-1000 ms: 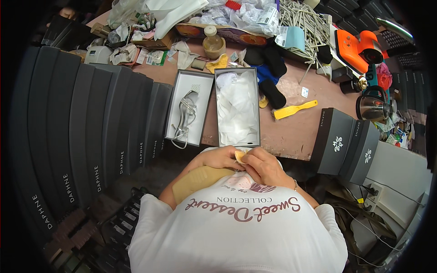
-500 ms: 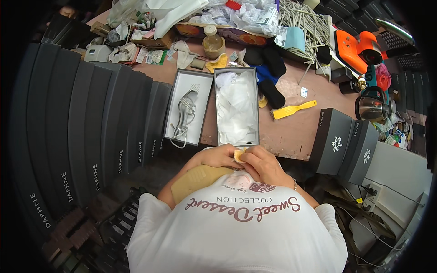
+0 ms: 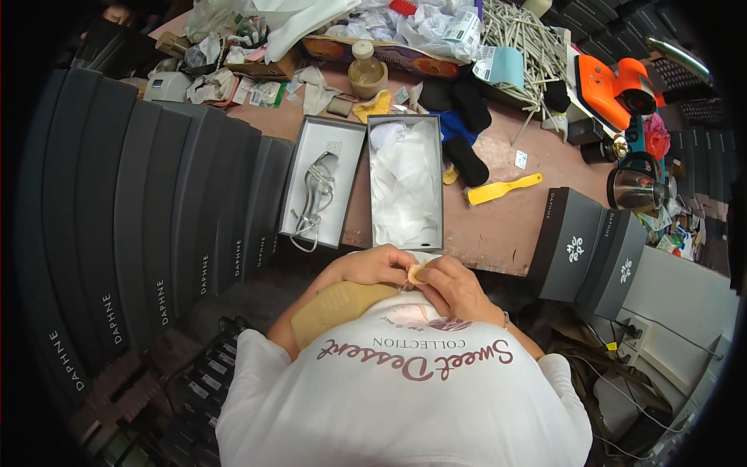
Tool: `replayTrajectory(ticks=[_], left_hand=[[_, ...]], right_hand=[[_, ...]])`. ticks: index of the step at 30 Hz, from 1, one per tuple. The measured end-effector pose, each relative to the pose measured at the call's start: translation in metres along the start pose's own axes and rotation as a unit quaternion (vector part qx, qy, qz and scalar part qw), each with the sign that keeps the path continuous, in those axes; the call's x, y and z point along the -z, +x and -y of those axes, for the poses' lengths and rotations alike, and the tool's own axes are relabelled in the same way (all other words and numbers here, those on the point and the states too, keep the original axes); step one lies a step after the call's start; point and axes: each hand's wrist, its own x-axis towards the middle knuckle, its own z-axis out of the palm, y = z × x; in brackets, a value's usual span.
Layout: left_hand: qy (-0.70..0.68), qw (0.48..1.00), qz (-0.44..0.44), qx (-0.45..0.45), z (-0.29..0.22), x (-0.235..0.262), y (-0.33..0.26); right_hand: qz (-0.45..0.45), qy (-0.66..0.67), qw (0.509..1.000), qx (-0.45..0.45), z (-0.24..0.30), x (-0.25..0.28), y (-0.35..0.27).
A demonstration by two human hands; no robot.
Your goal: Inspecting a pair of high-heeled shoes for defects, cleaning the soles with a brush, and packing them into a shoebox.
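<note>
On cluttered brown table (image 3: 498, 226) | both hands' grip pinches small tan piece (image 3: 415, 273) | dark boxes (image 3: 156, 226) leftward

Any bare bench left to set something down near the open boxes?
Free: the bare brown bench between the tissue-filled box, the yellow scraper and the dark upright boxes. Crowded: the far edge, heaped with paper, sticks and black socks, and the left, lined with stacked boxes.

A worn reddish-brown worktable (image 3: 498, 226) carries two open grey shoeboxes side by side: the left box (image 3: 323, 191) holds a silver strappy shoe (image 3: 315, 191), the right box (image 3: 405, 183) white tissue paper. A yellow plastic brush (image 3: 502, 189) lies nearby (bristles leftward), beside a steel kettle (image 3: 636, 188).
</note>
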Motion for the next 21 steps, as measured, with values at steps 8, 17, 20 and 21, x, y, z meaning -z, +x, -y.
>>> replayTrajectory(ticks=[8, 17, 20, 21], left_hand=[[0.028, 1.0, 0.007, 0.001, -0.008, -0.005, 0.001], [0.004, 0.999, -0.023, 0.024, -0.022, -0.009, -0.001], [0.029, 0.999, -0.008, -0.013, -0.007, -0.002, 0.0], [0.044, 0.999, -0.004, -0.023, -0.004, 0.001, 0.003]], right_hand=[[0.053, -0.021, 0.998, 0.021, 0.0, 0.004, 0.009], [-0.011, -0.006, 1.0, 0.023, -0.001, -0.001, 0.011], [0.047, -0.003, 0.999, 0.018, 0.0, 0.004, 0.008], [0.042, -0.001, 0.999, 0.02, -0.001, 0.005, 0.007]])
